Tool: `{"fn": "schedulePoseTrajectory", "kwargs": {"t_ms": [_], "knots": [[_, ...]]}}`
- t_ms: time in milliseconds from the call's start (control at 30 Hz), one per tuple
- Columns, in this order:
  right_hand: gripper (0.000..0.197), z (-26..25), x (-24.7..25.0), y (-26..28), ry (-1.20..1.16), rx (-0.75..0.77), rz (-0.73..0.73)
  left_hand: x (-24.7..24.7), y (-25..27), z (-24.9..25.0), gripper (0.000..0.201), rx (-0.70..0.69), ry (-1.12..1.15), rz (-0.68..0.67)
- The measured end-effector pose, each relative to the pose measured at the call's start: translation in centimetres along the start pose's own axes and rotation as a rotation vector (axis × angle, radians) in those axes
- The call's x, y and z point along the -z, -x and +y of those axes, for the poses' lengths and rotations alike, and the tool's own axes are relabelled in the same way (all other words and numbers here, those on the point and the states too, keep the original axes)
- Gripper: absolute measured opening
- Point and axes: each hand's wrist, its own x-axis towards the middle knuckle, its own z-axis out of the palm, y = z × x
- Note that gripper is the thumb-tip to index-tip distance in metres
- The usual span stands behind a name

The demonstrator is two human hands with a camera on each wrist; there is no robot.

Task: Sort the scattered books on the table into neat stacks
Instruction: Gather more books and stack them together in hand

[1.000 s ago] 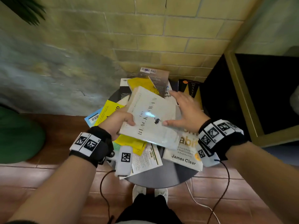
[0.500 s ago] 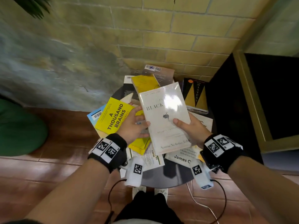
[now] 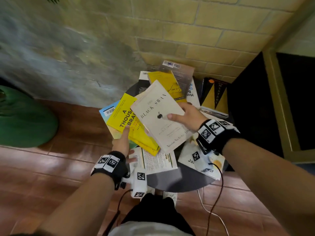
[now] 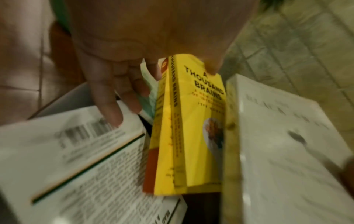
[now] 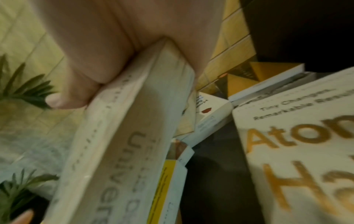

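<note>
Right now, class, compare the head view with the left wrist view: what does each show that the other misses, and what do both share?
Only the head view shows the right hand gripping the Black Swan book, plus the round table. Only the left wrist view shows the left hand's fingers beneath the yellow book, thumb on its cover. Both show that yellow book, the white Black Swan cover and the barcode book.

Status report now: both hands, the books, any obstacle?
Right hand grips white book, lifted. Left hand pinches yellow book. Other books lie scattered below.
</note>
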Motion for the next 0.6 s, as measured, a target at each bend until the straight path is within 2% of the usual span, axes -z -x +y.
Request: {"fn": "schedulePoseTrajectory", "kwargs": {"t_ms": [67,133,300,467,600], "knots": [[0.041,-0.5,-1.5,-1.6,0.105,0.013,-0.059,-0.7,0.7,-0.1,0.101,0.045,0.004,-0.084],[0.05,-0.7,-2.9,-3.0,0.272,0.034,-0.063,-1.2,1.2,0.1,0.103,0.061,-0.016,-0.149],[0.045,-0.8,-5.6,-5.1,0.748,0.069,-0.004,-1.2,0.8,0.3,0.063,0.024,-0.049,-0.185],[0.053,0.1,-6.9,-4.7,0.78,0.041,0.016,-1.1,-0.1,0.3,0.047,0.01,-0.021,-0.187],[0.064,0.7,-7.1,-4.0,0.809,-0.013,0.008,-1.2,-0.7,0.1,0.053,0.04,0.077,-0.191]]}}
